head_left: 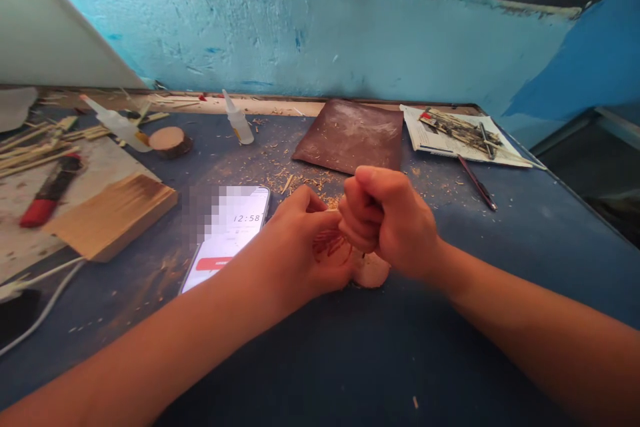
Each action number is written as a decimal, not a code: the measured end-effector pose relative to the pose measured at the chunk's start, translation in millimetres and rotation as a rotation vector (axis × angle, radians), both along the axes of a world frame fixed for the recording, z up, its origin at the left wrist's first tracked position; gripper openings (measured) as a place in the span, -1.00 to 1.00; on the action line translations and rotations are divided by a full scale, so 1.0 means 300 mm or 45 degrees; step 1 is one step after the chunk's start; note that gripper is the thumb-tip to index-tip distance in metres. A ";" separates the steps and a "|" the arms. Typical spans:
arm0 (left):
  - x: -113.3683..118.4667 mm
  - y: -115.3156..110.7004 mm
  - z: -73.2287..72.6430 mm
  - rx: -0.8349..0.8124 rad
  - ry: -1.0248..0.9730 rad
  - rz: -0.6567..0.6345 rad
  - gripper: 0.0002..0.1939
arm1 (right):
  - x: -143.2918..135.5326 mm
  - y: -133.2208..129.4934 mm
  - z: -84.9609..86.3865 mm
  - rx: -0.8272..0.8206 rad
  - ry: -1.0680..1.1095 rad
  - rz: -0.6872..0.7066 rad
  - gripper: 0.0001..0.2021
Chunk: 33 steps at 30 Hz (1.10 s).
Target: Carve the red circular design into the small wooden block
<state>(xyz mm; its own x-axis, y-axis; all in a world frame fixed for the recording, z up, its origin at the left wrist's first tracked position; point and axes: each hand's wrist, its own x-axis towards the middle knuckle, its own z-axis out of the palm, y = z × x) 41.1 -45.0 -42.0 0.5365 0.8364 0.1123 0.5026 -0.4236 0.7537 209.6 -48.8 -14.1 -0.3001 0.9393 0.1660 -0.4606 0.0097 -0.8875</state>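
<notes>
The left hand has its grip curled round a pale, red-lined piece, just beside a flat, rounded disc on the blue bench. The right hand is a knotted fist; I can't tell what's inside. Crumbly shavings lie near a dusty brown sheet.

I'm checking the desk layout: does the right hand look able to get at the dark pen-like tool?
Probably yes: the pen-like tool lies to the right of the right hand, with only lightly littered tabletop showing between, though the curled hand would have to open first.
</notes>
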 end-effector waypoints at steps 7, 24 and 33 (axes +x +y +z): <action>0.002 0.001 -0.007 -0.041 -0.084 -0.044 -0.83 | -0.002 -0.006 -0.012 0.065 -0.120 0.069 -0.46; -0.021 0.003 -0.009 -0.064 0.054 0.011 -0.52 | 0.101 -0.028 0.036 0.119 -0.011 0.192 -0.46; -0.014 0.004 0.001 -0.035 0.004 0.002 -0.75 | 0.059 -0.052 -0.025 0.291 -0.135 0.138 -0.53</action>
<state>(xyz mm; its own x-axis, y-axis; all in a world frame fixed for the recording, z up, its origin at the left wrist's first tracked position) 36.9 -43.9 -41.6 0.5357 0.8399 0.0874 0.5056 -0.4019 0.7635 227.4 -64.3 -21.6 -0.4241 0.8425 0.3323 -0.3743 0.1710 -0.9114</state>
